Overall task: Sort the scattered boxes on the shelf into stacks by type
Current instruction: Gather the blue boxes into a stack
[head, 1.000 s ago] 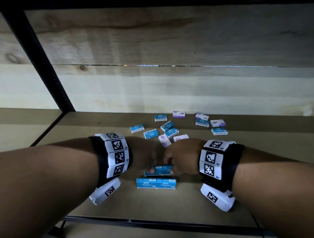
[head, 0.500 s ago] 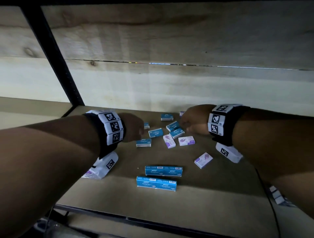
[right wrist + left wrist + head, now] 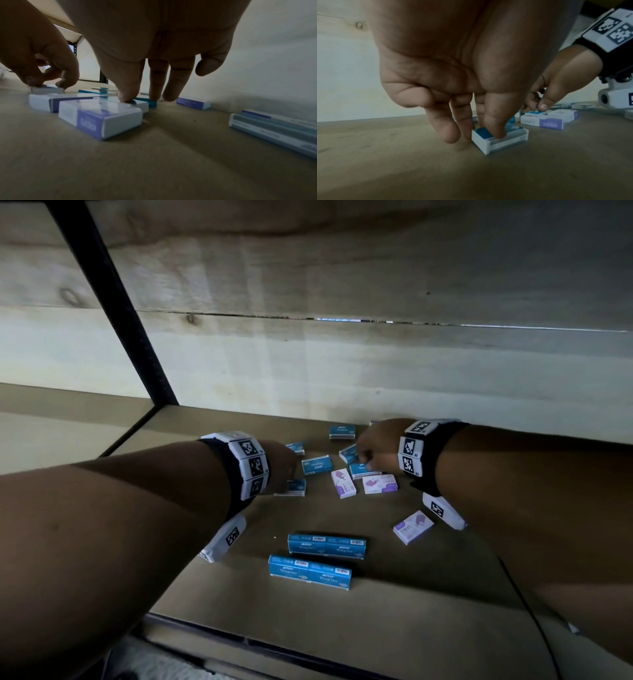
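Note:
Small blue and purple boxes lie scattered on the brown shelf board [image 3: 394,611]. My left hand [image 3: 289,479] pinches a small blue box [image 3: 296,488], thumb on top and fingers at its end [image 3: 500,138]. My right hand [image 3: 364,465] grips another small blue box [image 3: 363,471], its thumb [image 3: 126,94] on one side and the fingers behind. Between the hands lies one more blue box [image 3: 317,465]. Purple boxes [image 3: 343,482] [image 3: 380,484] [image 3: 412,527] lie nearer me. Two long blue staple boxes [image 3: 327,546] [image 3: 310,571] lie side by side in front.
A blue box [image 3: 342,432] lies by the pale wooden back wall [image 3: 342,364]. A black shelf post [image 3: 113,302] rises at the left. The shelf's dark front rail [image 3: 274,642] is near me, and a thin black cable [image 3: 527,604] runs along the right.
Both hands left the long blue box at the front and reached back into the scattered boxes. They have since come down, each onto a small blue box.

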